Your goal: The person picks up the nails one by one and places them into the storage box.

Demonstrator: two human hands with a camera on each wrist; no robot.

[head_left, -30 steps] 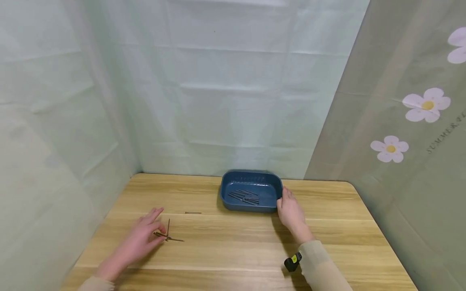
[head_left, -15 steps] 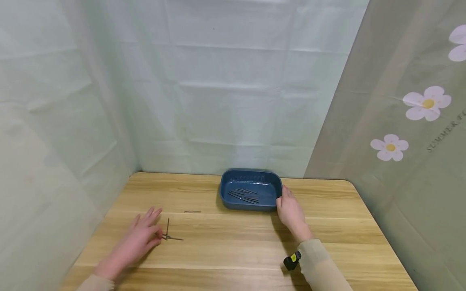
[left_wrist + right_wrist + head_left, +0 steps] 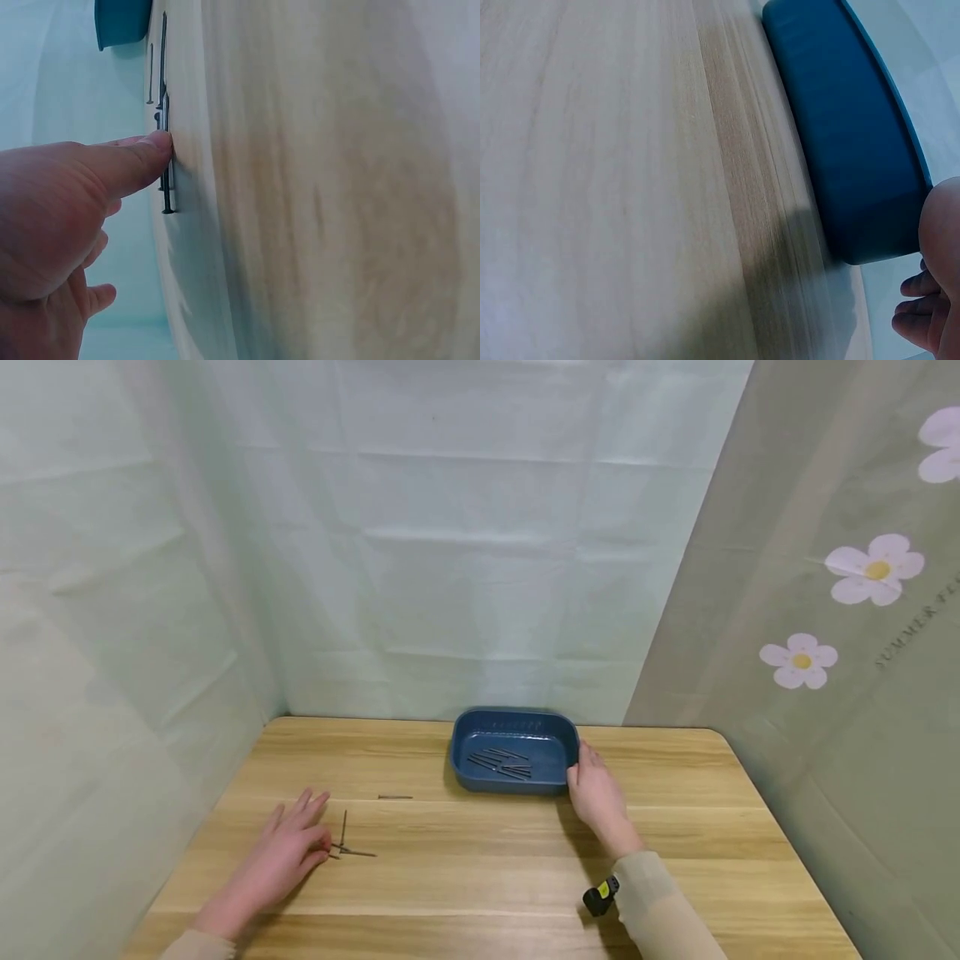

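At the left of the table, my left hand [image 3: 281, 856] bends over a small group of crossed nails [image 3: 347, 850]. Its thumb and forefinger pinch at the head end of a nail [image 3: 168, 196], the other fingers spread away. One more nail [image 3: 395, 797] lies apart, farther back. At the back middle stands a blue rectangular dish [image 3: 513, 787] with several nails [image 3: 501, 763] lying on its bottom. My right hand [image 3: 597, 793] holds the dish's right end, thumb at the rim near the front corner; in the right wrist view other fingers [image 3: 919, 300] show beyond the dish.
The wooden table [image 3: 465, 877] ends at a pale cloth curtain [image 3: 450, 568] just behind the dish. A flower-printed cloth [image 3: 795, 568] hangs at the right. A small black device with a yellow mark [image 3: 600, 896] sits by the right sleeve [image 3: 648, 889].
My left hand's thumb and forefinger have closed in on the nails, whose left ends now lie lower and partly behind the fingers. My right hand and the dish stay put.
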